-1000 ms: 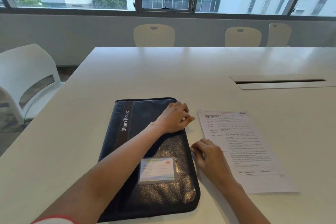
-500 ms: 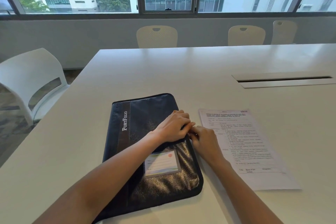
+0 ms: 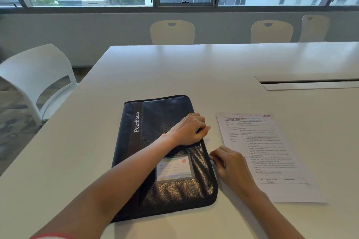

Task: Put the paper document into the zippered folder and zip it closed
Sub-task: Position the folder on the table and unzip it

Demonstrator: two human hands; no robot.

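White table (image 3: 155,75): dark zippered folder (image 3: 155,161), closed; paper document (image 3: 272,161) just beside it, right. My left hand (image 3: 189,132) presses the folder; my right hand (image 3: 227,163) pinches at its edge, zipper pull unseen. Step: unzipping; next, draw the pull along.

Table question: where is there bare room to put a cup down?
Free: the table beyond the folder, toward the far chairs; also left of the folder. Crowded: the narrow strip between folder and paper, where the right hand sits.
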